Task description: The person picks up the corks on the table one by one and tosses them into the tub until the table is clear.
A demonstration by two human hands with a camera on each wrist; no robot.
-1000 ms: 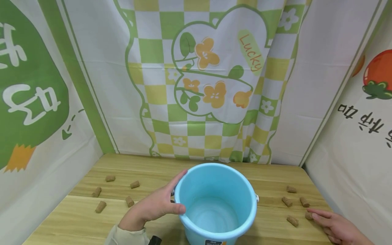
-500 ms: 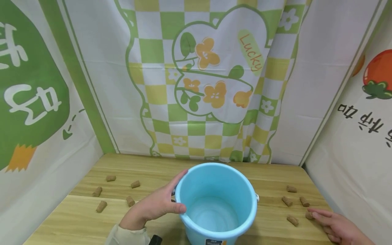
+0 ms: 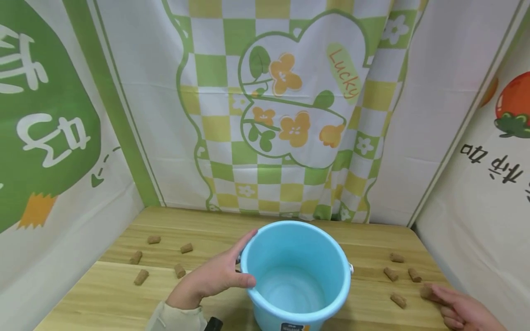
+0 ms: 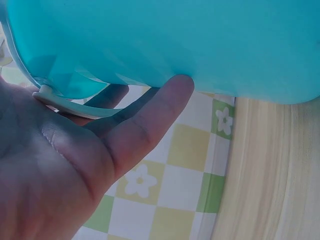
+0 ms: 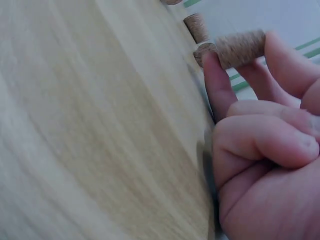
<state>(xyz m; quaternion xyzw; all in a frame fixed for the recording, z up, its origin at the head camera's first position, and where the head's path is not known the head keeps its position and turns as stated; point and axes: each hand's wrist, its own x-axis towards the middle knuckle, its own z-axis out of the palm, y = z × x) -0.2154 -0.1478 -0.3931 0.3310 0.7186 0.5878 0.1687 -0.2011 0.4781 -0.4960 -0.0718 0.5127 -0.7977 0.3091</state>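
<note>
A light blue bucket (image 3: 296, 248) stands on the wooden table, its open top facing me and nothing inside it. My left hand (image 3: 215, 278) grips its left rim, thumb over the edge and fingers along the outer wall. In the left wrist view, the bucket's pale handle (image 4: 75, 106) passes by that hand's fingers. On the far right, my right hand (image 3: 463, 308) pinches a cork (image 5: 242, 48) between fingertips and thumb, close over the table. Several other corks (image 3: 398, 300) lie just left of this hand.
Another scattered group of corks (image 3: 141, 276) lies on the table's left side. Printed cloth (image 3: 290, 191) hangs behind the table's back edge, and white cloth walls (image 3: 468, 220) enclose both sides. The bucket occupies the table's front middle.
My right hand has lifted its cork slightly and shifted a little to the right. The head view has turned slightly. My left hand keeps its grip on the bucket.
</note>
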